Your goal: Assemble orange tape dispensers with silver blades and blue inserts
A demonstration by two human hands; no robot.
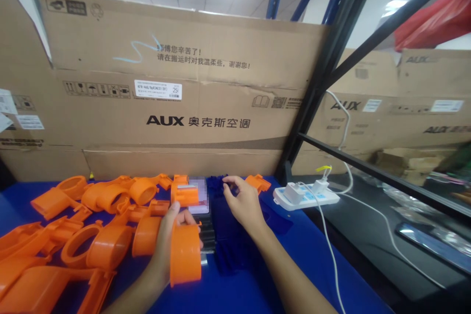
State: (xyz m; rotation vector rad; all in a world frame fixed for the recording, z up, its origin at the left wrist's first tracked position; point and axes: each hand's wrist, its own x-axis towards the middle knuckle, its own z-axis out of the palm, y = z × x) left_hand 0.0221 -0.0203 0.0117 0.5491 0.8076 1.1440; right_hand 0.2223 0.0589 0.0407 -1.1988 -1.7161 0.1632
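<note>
My left hand (172, 225) is closed around an orange plastic part (186, 255), which has a wide round collar at its near end and a smaller clip-like section at its far end. My right hand (245, 201) reaches over the far side of the blue table, thumb and forefinger close together at a cluster of small dark blue pieces (216, 184). Whatever lies between those fingertips is too small to make out. Just right of that hand rests another orange part (258, 183). Behind the held part is a device with a lit, blurred screen (200, 196).
Many similar orange parts (110, 245) crowd the left of the blue table (228, 294). Black cylindrical items (206, 233) lie at the middle. A white power strip (305, 196) with cables sits at the right, by a black metal frame (312, 93). A cardboard wall (206, 103) closes the back.
</note>
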